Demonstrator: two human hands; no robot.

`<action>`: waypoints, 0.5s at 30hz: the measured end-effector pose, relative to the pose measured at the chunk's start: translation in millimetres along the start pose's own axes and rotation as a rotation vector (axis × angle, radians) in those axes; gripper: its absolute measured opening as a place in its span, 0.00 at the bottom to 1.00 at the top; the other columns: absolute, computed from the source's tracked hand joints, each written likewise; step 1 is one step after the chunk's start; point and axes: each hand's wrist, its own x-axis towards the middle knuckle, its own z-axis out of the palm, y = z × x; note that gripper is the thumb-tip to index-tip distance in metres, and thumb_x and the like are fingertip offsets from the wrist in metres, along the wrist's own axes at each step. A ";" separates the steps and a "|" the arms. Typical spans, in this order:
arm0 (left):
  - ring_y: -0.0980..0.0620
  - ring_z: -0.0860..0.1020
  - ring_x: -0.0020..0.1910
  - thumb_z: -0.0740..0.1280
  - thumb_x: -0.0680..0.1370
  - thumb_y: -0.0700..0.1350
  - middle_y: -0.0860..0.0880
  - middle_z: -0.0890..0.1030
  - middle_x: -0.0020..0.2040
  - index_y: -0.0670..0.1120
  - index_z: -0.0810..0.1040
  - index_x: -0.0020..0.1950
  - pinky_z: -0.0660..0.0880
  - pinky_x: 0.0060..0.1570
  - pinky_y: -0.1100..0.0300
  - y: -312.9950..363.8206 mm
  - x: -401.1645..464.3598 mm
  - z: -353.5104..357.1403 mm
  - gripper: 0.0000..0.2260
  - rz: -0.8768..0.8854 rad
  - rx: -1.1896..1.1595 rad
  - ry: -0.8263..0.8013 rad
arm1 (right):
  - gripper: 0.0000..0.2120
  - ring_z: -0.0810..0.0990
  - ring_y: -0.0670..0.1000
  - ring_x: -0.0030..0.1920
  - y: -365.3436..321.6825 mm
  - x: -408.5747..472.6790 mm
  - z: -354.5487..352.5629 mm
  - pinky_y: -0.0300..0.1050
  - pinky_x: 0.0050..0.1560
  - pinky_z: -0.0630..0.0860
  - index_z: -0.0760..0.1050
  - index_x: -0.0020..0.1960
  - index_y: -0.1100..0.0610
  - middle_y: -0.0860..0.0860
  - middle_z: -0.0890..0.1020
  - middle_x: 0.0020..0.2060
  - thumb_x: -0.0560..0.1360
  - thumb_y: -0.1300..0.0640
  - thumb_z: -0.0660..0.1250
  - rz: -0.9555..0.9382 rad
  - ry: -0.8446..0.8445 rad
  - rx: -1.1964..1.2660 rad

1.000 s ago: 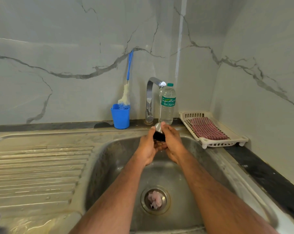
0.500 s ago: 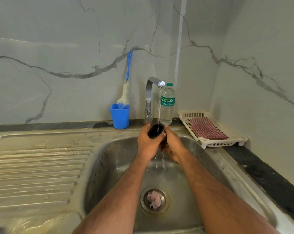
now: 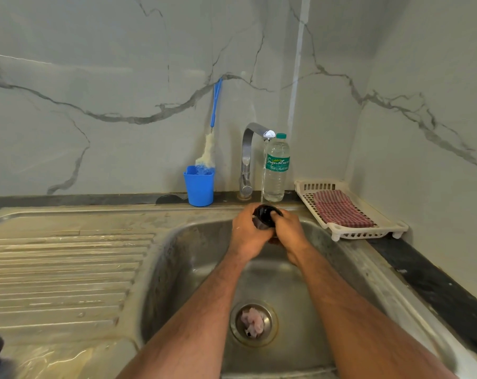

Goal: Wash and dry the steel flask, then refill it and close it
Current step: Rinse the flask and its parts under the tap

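The plastic water bottle [image 3: 276,170] has a green label reading "Signature".

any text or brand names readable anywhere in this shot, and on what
"Signature": green label of the plastic water bottle beside the tap.
Small yellow word above it and fine print below: too blurred to read.
Nothing else carries legible text.

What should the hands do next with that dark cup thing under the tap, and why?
Probably tilt the dark cup to tip the water out: both the left hand and the right hand grip it mouth up under the running tap, so it looks to be filling.
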 end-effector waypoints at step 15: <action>0.63 0.78 0.47 0.79 0.71 0.41 0.57 0.80 0.47 0.47 0.79 0.58 0.73 0.44 0.67 -8.3 7.3 -15.7 0.19 0.008 0.036 0.111 | 0.30 0.47 0.54 0.82 -16.1 -14.7 3.4 0.69 0.77 0.43 0.50 0.83 0.45 0.53 0.56 0.82 0.84 0.36 0.44 -0.176 -0.002 -0.749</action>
